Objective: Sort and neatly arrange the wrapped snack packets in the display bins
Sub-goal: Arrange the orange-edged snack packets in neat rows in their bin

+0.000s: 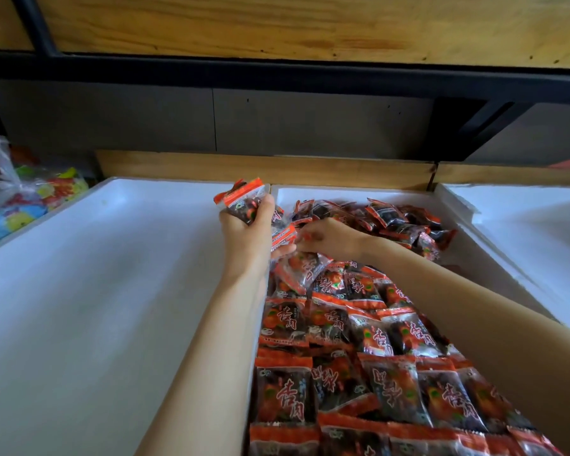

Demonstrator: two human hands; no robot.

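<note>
The left hand (pixel 244 235) was closed tight around a bunch of packets (pixel 246 205). It held them up over the wall between two bins. The orange ends of the packets poked out at the top and at the bottom of the fist.

The right hand (pixel 329 238) was just beside it, and the two hands were almost touching. Its fingers were curled. They seemed to pinch the orange end of the lowest packet (pixel 285 236) in the bunch, though the fingertips were too small to see well.

Right under both hands lay a loose packet (pixel 301 268). It was tilted, with its long side slanting from the far right toward the near left. It looked like the next one to pick up, and the right hand was a bit nearer to it.

All of this was in the middle bin (pixel 494 268). On the near side, the neat rows (pixel 343 373) lay flat and side by side. At the far end was a messy heap (pixel 392 218), past the right hand and off to its right. That heap looked like the part left to sort.

The left bin (pixel 112 274) and the right bin (pixel 524 218) were white inside. Far to the left was a bag of colourful sweets (pixel 30 199).
</note>
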